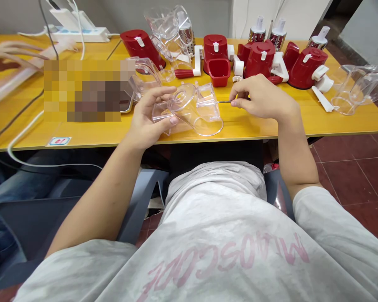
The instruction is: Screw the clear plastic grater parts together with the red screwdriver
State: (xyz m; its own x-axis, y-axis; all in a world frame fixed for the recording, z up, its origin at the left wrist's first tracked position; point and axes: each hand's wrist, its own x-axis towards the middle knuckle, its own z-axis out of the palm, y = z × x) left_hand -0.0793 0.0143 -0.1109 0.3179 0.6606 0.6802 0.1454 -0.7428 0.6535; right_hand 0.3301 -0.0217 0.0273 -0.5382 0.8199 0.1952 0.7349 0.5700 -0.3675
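My left hand (153, 115) grips a clear plastic grater housing (208, 121) by its left end, thumb in front and fingers behind. The housing lies tilted near the table's front edge, its round opening toward me. My right hand (260, 98) is closed around a thin dark metal tool (223, 102). The tool's tip meets the right side of the housing, at its square feed chute; its handle is hidden in my fingers. Behind my left hand is another clear plastic housing (145, 75).
Red grater bases (216, 46) with white parts, metal drum graters (277, 35) and a red-handled crank (187, 73) stand along the back. Clear housings (349, 92) lie at the right, others are stacked behind. Another person's blurred hand (12, 56), a power strip (82, 34) and cables occupy the left.
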